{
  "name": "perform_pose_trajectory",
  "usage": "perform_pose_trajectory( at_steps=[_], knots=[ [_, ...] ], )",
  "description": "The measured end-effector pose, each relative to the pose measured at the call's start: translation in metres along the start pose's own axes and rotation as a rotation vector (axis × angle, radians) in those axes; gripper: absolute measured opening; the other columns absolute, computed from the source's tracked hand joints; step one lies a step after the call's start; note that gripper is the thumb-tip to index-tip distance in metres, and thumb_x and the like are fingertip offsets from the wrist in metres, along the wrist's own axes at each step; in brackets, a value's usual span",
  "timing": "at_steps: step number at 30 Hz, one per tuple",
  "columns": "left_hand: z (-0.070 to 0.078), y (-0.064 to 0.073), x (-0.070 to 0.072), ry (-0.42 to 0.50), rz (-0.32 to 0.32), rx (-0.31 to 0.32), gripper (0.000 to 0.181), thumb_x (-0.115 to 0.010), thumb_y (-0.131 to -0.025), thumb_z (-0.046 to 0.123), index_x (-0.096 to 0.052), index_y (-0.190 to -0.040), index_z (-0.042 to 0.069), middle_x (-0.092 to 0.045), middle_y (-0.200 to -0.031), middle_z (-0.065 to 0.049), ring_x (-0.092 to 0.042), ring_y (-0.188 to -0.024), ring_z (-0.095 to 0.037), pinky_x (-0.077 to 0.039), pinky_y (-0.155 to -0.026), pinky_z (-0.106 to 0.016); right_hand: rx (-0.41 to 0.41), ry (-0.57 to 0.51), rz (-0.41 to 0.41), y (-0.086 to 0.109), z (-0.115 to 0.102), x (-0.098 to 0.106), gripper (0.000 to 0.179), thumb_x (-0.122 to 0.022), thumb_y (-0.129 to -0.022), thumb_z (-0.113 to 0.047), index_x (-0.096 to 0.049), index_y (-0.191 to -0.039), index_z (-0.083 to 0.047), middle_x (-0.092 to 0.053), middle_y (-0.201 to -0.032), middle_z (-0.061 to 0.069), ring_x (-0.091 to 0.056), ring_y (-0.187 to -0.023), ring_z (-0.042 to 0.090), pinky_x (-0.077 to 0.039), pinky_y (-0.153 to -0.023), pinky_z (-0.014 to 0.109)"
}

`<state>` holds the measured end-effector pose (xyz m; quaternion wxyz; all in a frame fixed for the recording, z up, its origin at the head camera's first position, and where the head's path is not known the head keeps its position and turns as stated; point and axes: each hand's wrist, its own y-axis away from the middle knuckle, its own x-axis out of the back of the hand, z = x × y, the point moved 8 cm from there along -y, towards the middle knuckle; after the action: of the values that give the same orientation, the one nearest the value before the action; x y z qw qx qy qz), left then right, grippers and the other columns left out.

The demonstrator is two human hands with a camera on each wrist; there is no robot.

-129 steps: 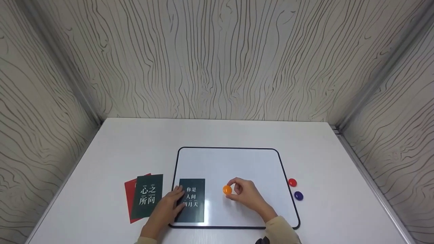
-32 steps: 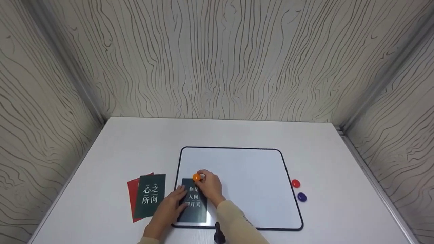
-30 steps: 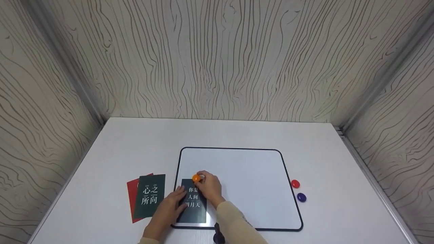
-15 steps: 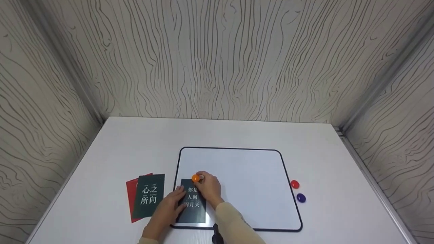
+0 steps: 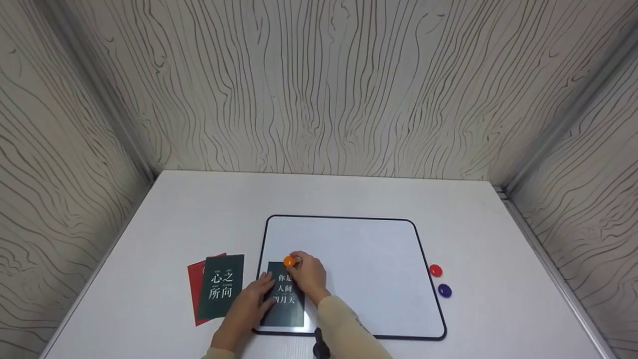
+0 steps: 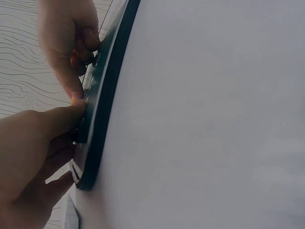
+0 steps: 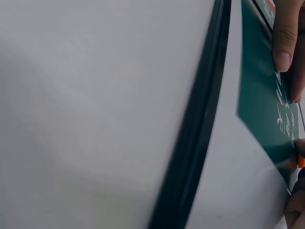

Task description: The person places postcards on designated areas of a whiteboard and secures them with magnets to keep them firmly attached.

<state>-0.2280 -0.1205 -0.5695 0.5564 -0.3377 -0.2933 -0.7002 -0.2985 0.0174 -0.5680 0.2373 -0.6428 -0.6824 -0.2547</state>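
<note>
A dark green card [image 5: 284, 314] with white Chinese characters lies on the left part of the whiteboard [image 5: 369, 279]. My left hand [image 5: 251, 299] rests on the card's left side, its fingers and thumb spread. At the card's top edge, my right hand [image 5: 310, 274] pinches a round orange magnet [image 5: 289, 261] between thumb and forefinger, against the card. In the right wrist view the left thumb [image 7: 283, 52] lies on the card and a bit of the orange magnet [image 7: 301, 161] shows. The left wrist view has both hands close together at the board's edge.
Left of the board, another green card [image 5: 222, 286] overlaps a red card [image 5: 195, 289] on the white table [image 5: 209, 209]. A red magnet [image 5: 435, 270] and a purple magnet [image 5: 445, 290] sit by the board's right edge. Wood-patterned walls [image 5: 319, 99] enclose the table.
From 4.3 s ago, my right hand has carried the orange magnet left from mid-board to the card's top edge. During the last second, both hands have stayed still.
</note>
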Motion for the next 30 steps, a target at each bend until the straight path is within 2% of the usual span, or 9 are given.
perform_pose_trajectory(
  at_steps=[5, 8, 16, 26, 28, 30],
  knots=[
    [-0.0014, -0.0011, -0.0007, 0.004, 0.006, 0.019, 0.049, -0.066, -0.089, 0.019, -0.055, -0.134, 0.005, -0.048, -0.149, -0.012, -0.044, -0.139, -0.033, -0.039, -0.112, -0.052, -0.003, 0.014, -0.004, -0.0015, 0.0031, -0.0008, 0.035, -0.071, -0.084, -0.018, -0.065, -0.118, -0.011, -0.072, -0.096, 0.007, -0.058, -0.074, 0.01, -0.054, -0.07, 0.027],
    [-0.0023, -0.002, -0.0019, 0.005, 0.001, 0.026, 0.049, -0.066, -0.089, 0.02, -0.054, -0.135, 0.006, -0.047, -0.15, -0.012, -0.044, -0.14, -0.033, -0.038, -0.112, -0.052, -0.008, 0.015, -0.006, -0.0018, 0.0042, -0.0008, 0.034, -0.071, -0.084, -0.018, -0.064, -0.116, -0.01, -0.072, -0.094, 0.006, -0.055, -0.072, 0.008, -0.052, -0.067, 0.025],
    [-0.0024, -0.003, -0.0027, 0.018, -0.006, 0.026, 0.049, -0.065, -0.089, 0.02, -0.054, -0.135, 0.006, -0.045, -0.15, -0.011, -0.043, -0.14, -0.033, -0.038, -0.112, -0.052, -0.002, 0.037, 0.003, -0.0014, 0.0031, -0.0001, 0.029, -0.07, -0.086, -0.019, -0.065, -0.113, -0.012, -0.073, -0.106, 0.009, -0.06, -0.077, 0.01, -0.057, -0.075, 0.03],
    [-0.0031, -0.0017, -0.0032, -0.014, 0.007, 0.019, 0.049, -0.067, -0.088, 0.019, -0.055, -0.134, 0.007, -0.047, -0.149, -0.011, -0.045, -0.138, -0.033, -0.04, -0.111, -0.051, -0.01, 0.052, 0.01, -0.0012, 0.0044, -0.0027, 0.032, -0.071, -0.085, -0.019, -0.064, -0.116, -0.013, -0.072, -0.112, 0.01, -0.068, -0.09, 0.018, -0.058, -0.088, 0.038],
    [-0.0031, -0.0018, -0.0027, -0.014, 0.01, 0.015, 0.049, -0.067, -0.087, 0.02, -0.055, -0.134, 0.006, -0.048, -0.149, -0.011, -0.045, -0.138, -0.033, -0.04, -0.111, -0.052, -0.005, 0.041, 0.009, -0.0009, 0.0045, -0.0027, 0.034, -0.071, -0.085, -0.019, -0.064, -0.117, -0.012, -0.072, -0.11, 0.01, -0.066, -0.085, 0.016, -0.059, -0.085, 0.036],
    [-0.0032, -0.0015, -0.0029, -0.013, 0.01, 0.016, 0.049, -0.067, -0.088, 0.02, -0.056, -0.133, 0.006, -0.047, -0.149, -0.012, -0.045, -0.138, -0.033, -0.04, -0.111, -0.052, -0.001, 0.022, 0.008, -0.0002, 0.0043, -0.0017, 0.035, -0.071, -0.085, -0.019, -0.063, -0.118, -0.011, -0.072, -0.1, 0.009, -0.061, -0.078, 0.013, -0.057, -0.076, 0.03]
  ],
)
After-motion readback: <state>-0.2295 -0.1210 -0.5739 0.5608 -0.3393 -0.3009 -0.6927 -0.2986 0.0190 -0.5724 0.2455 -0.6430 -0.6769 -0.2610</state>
